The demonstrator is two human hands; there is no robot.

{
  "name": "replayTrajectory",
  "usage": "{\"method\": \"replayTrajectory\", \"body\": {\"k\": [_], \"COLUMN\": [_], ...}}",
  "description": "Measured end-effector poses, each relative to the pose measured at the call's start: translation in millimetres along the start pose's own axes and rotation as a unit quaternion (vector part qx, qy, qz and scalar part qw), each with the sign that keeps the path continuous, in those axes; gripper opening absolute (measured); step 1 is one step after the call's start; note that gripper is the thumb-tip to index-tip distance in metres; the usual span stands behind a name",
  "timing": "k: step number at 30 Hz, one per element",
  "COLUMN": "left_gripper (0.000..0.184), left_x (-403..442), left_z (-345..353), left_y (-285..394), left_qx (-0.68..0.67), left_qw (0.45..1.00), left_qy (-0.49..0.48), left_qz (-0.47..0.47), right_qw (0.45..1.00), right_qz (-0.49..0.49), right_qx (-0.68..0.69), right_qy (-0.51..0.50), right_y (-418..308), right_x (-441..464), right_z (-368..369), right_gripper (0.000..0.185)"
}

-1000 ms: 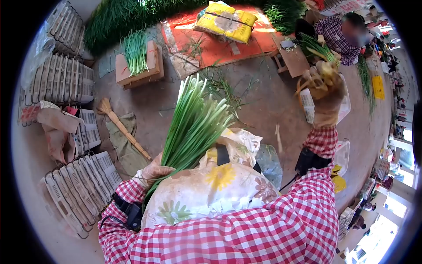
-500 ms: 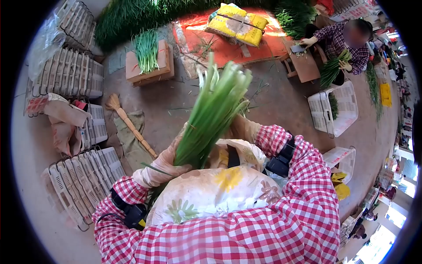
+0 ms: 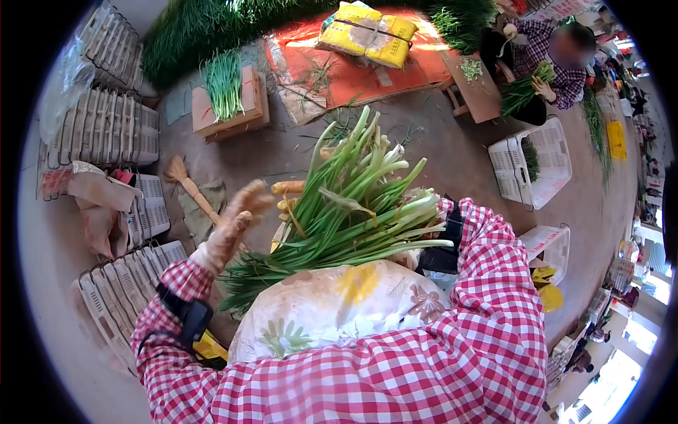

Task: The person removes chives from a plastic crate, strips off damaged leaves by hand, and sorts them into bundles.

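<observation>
Floor beyond; one green-stalk bunch; my left hand, newly released, open, free; my right hand behind stalks, grip unclear

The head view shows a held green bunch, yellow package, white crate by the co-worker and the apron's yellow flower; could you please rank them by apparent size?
Held green bunch
Yellow package and white crate: too alike to rank
Yellow flower

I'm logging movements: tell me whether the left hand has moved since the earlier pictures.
Yes, the left hand has let go of the green stalks and shifted toward the broom, now overlapping its handle in view.
</observation>
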State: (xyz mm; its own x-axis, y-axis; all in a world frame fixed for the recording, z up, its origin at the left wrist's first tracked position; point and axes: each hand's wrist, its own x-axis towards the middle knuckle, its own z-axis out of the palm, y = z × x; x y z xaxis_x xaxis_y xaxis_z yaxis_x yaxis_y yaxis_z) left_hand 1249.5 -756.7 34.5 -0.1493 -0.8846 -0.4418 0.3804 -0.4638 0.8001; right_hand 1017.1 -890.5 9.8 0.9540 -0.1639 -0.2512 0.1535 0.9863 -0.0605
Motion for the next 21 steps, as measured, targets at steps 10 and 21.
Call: {"method": "replayTrajectory", "body": {"k": [10,21], "left_gripper": [0.032,0.023], "left_x": [10,-27], "left_z": [-50,-48], "left_y": [-104,-77], "left_qx": [0.081,0.204], "left_qw": [0.942,0.94], "left_qy": [-0.307,-0.269], "left_qz": [-0.112,0.042], "right_qw": [0.962,0.68], "right_qz": [-0.024,-0.227], "right_qx": [-0.155,-0.655], "right_qy": [0.224,0.24], "right_y": [-95,-72], "right_x": [-69,-106], "right_z": [-49,49], "right_gripper": [0.051,0.034]}}
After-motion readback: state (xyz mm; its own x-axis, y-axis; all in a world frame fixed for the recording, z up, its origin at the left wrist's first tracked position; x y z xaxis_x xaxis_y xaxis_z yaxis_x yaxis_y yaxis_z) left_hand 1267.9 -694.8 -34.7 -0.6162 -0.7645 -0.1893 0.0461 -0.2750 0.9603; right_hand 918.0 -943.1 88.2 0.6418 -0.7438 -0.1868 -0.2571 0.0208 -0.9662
